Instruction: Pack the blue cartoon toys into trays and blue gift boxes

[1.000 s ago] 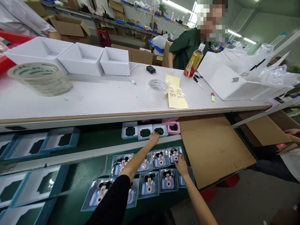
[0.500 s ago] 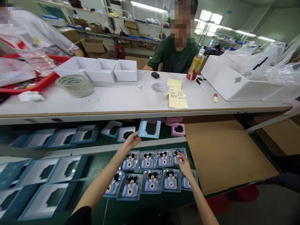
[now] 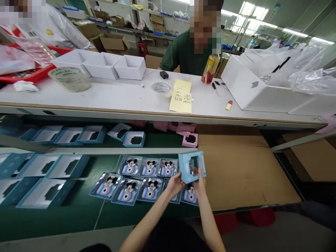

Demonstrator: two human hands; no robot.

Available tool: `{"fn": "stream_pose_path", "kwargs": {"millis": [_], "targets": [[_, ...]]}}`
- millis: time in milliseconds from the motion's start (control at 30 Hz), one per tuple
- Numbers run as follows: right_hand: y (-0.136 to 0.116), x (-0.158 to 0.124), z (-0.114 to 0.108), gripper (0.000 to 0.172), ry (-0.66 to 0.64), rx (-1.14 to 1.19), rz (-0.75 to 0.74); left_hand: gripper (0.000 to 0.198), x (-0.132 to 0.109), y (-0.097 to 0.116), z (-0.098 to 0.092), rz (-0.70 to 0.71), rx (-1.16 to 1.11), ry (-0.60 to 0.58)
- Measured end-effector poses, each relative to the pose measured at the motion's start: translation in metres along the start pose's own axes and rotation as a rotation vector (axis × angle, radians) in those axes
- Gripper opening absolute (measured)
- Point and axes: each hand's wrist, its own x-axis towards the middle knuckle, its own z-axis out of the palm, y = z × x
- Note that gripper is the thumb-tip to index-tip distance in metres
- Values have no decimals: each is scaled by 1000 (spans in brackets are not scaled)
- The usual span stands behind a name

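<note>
A light blue box cover with a cut-out window (image 3: 185,169) is tilted between my hands, above the right end of the packed toys. My left hand (image 3: 174,184) grips its lower left corner. Along its lower right edge, my right hand (image 3: 200,182) is closed on it. Beneath and to the left lie two rows of clear-fronted packs, each with a blue toy camera topped by a mouse figure (image 3: 150,189). My left forearm and the cover partly hide several packs at the right end. Whether a pack sits inside the cover, I cannot tell.
Open blue box covers (image 3: 43,192) lie at left; more stand on the under-shelf with pink boxes (image 3: 190,140). Cardboard (image 3: 244,175) spans the right. The upper table (image 3: 112,96) holds tape rolls, white boxes, notes and a bottle. A person in green (image 3: 181,52) sits opposite.
The blue cover has moved right and nearer, from my left hand alone into both hands. My right hand has left the far-right pack and taken hold of the cover. The view has shifted.
</note>
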Motion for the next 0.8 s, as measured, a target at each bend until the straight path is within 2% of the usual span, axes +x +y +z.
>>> {"fn": "stream_pose_path", "kwargs": {"millis": [67, 133, 200, 267, 333, 367, 400, 467, 533, 600, 667, 733, 800], "targets": [[0, 5, -43, 92, 112, -198, -69, 20, 5, -25, 1, -40, -5, 21], [-9, 9, -86, 99, 79, -372, -136, 27, 10, -25, -2, -92, 121, 7], [-21, 11, -117, 100, -82, -438, -173, 33, 15, -11, -6, -177, 347, -53], [-30, 13, -134, 92, -320, -424, -157, 38, 22, 5, -8, -265, 559, -136], [-28, 18, -137, 79, -484, -379, -102, 44, 33, 13, -8, -229, 723, -163], [-22, 22, -135, 73, -504, -352, -57, 47, 39, 13, -8, -136, 803, -130], [-13, 28, -133, 70, -480, -320, 4, 50, 47, 11, -9, 0, 900, -60], [12, 41, -125, 72, -346, -196, 155, 56, 65, 3, -17, 323, 1175, 141], [40, 56, -116, 79, -213, -18, 298, 66, 83, -3, -32, 534, 1566, 260], [64, 69, -105, 81, -146, 106, 371, 86, 98, -3, -51, 578, 1948, 202], [80, 80, -94, 78, -140, 112, 414, 100, 112, 3, -68, 578, 2172, 94], [89, 90, -86, 74, -142, 71, 443, 101, 125, 11, -75, 602, 2230, 55], [91, 103, -81, 75, -128, 43, 454, 101, 141, 18, -69, 601, 2161, 56]]}}
